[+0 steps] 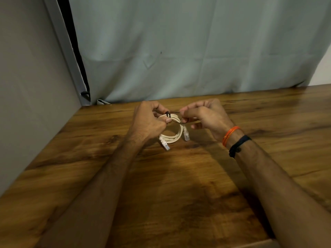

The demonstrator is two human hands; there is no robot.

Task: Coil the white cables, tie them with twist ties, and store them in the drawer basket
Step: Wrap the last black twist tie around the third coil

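A white cable point(174, 136) is wound into a small coil and held just above the wooden table point(179, 185). Its two clear plugs hang at the bottom and right of the coil. My left hand point(150, 120) grips the top of the coil, where a thin black twist tie point(174, 112) is wrapped around the strands. My right hand point(206, 115) pinches the free ends of that tie to the right of the coil. No drawer basket is in view.
A pale grey-green curtain point(179, 51) hangs behind the table's far edge. A grey wall panel point(26, 86) borders the table on the left. Orange and dark bands circle my right wrist.
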